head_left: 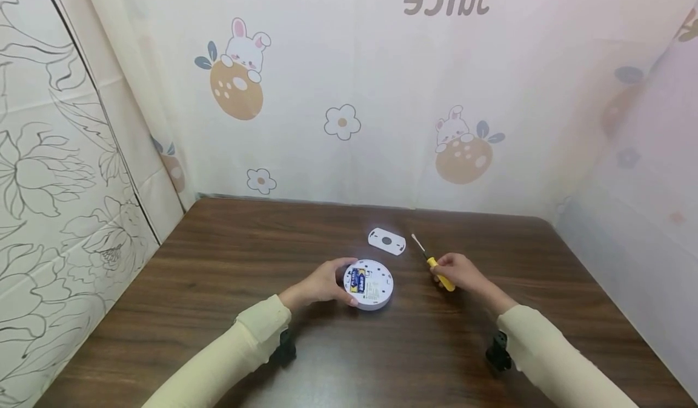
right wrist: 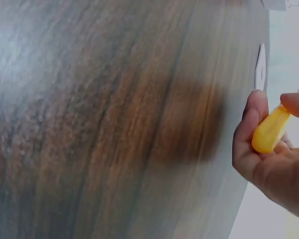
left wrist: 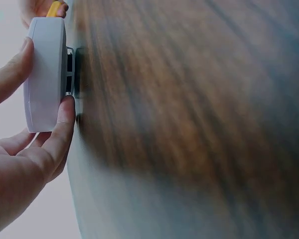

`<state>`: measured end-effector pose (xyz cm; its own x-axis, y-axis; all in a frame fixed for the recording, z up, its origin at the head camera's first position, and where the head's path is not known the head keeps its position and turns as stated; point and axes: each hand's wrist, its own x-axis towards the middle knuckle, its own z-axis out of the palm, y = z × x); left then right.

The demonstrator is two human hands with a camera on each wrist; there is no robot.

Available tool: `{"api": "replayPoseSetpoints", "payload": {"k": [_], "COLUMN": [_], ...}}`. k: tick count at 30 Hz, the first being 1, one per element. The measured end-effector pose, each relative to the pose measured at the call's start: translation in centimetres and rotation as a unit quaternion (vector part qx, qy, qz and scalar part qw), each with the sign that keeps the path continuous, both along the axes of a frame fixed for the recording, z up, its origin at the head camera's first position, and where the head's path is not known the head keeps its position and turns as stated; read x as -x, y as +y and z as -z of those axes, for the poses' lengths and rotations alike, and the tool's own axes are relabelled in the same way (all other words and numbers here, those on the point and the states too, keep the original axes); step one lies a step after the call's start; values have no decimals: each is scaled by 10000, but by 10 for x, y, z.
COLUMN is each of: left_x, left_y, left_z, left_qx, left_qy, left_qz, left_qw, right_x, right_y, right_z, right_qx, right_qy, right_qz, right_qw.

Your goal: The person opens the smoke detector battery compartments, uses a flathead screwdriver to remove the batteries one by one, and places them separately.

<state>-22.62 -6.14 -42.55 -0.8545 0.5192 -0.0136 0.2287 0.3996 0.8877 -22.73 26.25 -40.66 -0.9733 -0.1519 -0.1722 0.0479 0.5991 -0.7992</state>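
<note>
My left hand [head_left: 327, 284] grips a round white smoke detector [head_left: 377, 287] by its left edge. The detector's back faces up and shows a blue-and-yellow battery and printed text. In the left wrist view the detector [left wrist: 47, 74] appears side-on, its slotted front toward the table; whether it touches the wood I cannot tell. A screwdriver [head_left: 445, 282] with a yellow handle is held in my right hand [head_left: 460, 271], its shaft pointing away and to the left. Fingers and thumb wrap the yellow handle [right wrist: 270, 132] in the right wrist view.
Behind the detector a white mounting plate [head_left: 376, 238] with a dark centre lies on the brown wooden table [head_left: 262, 238]. A curtain [head_left: 305, 62] with rabbit and flower prints hangs along the table's far edge. Patterned cloth also hangs at both sides.
</note>
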Motion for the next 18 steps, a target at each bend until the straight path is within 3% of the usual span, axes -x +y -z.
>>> {"api": "replayPoseSetpoints", "payload": {"k": [4,7,18], "left_x": [-2,-3,-12], "left_y": [1,2,6], "left_z": [-1,-1,-1], "left_qx": [31,43,-14], "left_qy": [-44,-97,-197], "left_qz": [-34,-110,-462], "left_qw": [10000,9999,9987], "right_x": [-2,-5,-11], "right_y": [-5,-8,-10], "right_z": [-2,-3,-10], "right_qx": [722,903,739], "right_qy": [-501,-688,-710], "right_qz": [-54,9,-84], "right_qw": [9961,9935,9947]}}
